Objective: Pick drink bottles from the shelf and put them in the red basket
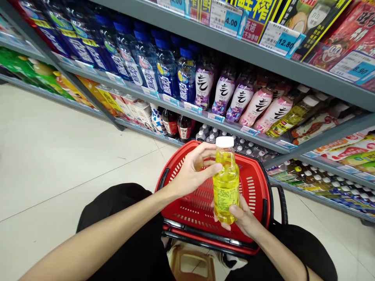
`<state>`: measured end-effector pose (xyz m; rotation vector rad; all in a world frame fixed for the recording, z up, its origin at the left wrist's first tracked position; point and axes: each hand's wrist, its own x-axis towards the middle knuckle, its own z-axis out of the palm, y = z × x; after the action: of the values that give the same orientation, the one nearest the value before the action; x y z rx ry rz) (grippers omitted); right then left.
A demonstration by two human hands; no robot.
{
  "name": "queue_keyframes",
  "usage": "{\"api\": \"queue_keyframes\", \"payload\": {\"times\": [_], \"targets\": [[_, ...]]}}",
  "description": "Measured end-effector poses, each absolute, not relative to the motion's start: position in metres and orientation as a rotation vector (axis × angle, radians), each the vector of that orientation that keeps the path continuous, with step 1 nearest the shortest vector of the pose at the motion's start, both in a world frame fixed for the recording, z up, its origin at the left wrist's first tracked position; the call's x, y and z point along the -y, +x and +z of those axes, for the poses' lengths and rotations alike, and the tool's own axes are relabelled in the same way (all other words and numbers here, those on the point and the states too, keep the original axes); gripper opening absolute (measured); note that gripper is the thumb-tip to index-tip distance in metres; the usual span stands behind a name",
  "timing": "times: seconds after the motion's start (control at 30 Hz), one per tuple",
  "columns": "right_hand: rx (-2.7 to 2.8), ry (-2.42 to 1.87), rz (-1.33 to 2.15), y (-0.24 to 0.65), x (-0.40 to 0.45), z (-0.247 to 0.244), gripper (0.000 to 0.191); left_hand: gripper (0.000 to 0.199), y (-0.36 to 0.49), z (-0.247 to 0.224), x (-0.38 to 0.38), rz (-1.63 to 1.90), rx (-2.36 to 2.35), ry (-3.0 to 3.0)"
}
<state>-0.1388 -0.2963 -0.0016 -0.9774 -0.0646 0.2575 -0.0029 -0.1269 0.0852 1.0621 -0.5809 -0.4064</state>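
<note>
A clear bottle of yellow drink [226, 181] with a white cap [224, 141] stands upright in front of me, above the basket. Its yellow label with small print faces me. My right hand [241, 214] is closed round the lower part, thumb on the front and fingers partly hidden behind. At the bottle's upper left, my left hand [200, 164] is loosely curled, its thumb on the shoulder and its fingertips by the neck. Below both hands is a red plastic basket [178, 177] with slotted walls and a black handle.
A grey shelf [140, 88] ahead bears blue-capped drinks [164, 74], purple-labelled bottles [223, 91], pink-labelled bottles [258, 104] and a yellow bottle [290, 117]. Price tags line its edges. Dark bottles [184, 127] stand lower down. A brown stool [175, 261] is beneath me on the tiled floor [58, 164].
</note>
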Motion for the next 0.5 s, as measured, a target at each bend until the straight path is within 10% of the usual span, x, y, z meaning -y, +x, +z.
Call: {"api": "queue_keyframes", "payload": {"times": [0.5], "targets": [[0.073,-1.028,0.338,-0.134,0.296,0.018,0.053,0.050,0.002,0.080,0.132,-0.430,0.338,1.154]]}}
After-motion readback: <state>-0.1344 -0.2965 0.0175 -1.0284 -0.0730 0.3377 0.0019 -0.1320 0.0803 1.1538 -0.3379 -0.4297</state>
